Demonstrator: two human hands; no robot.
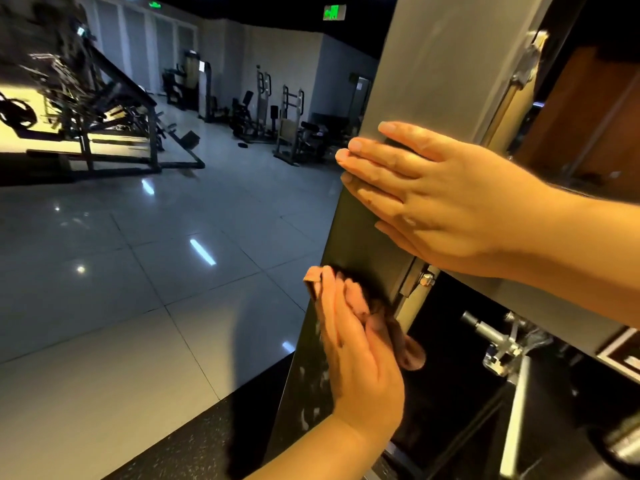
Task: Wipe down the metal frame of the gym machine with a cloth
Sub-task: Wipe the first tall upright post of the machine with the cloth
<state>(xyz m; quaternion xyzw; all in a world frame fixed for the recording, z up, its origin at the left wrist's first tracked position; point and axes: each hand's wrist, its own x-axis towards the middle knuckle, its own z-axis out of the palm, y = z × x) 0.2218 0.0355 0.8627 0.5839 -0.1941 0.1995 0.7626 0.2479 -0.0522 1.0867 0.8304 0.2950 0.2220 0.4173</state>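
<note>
The gym machine's metal frame (433,64) is a broad upright column, silver above and dark lower down (360,244). My right hand (433,199) lies flat on the column at mid height, fingers pointing left, holding nothing. Below it, my left hand (356,344) presses a pink cloth (412,353) against the dark lower part of the column, near its right edge. The cloth sticks out above my fingertips and beside my thumb; the rest is hidden under my palm. Pale smears show on the dark surface left of my left wrist.
Bolts, a metal pin (485,329) and machine parts sit right of the column. A glossy tiled floor (138,254) stretches left, bordered by black speckled matting (194,441). Other gym machines (104,109) stand at the far left and along the back wall (277,112).
</note>
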